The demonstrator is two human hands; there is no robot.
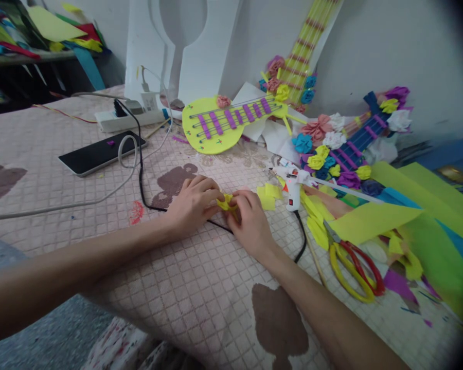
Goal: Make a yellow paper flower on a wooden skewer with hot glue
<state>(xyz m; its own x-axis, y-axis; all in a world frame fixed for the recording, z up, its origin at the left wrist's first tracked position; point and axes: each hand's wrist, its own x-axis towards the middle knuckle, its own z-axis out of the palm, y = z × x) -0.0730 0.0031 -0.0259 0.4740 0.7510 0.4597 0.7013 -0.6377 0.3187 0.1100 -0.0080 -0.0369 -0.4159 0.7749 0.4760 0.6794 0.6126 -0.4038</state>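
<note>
A small crumpled piece of yellow paper [226,202] is held between both hands above the checked cloth. My left hand [195,204] pinches it from the left side, fingers closed. From the right, my right hand [250,218] has its fingers curled round the other side of the same piece. The underside of the piece is hidden by the fingers. A stack of yellow paper squares [269,195] lies just right of my right hand, and beside it rests a white glue gun [293,191]. A black cable [141,174] runs beneath the hands.
Red and yellow scissors [355,270] lie at the right among coloured paper sheets [374,221]. A yellow paper guitar [216,126] and a blue flowered one [358,139] are at the back. A black tablet [100,153] and a white power strip [127,121] sit at the left.
</note>
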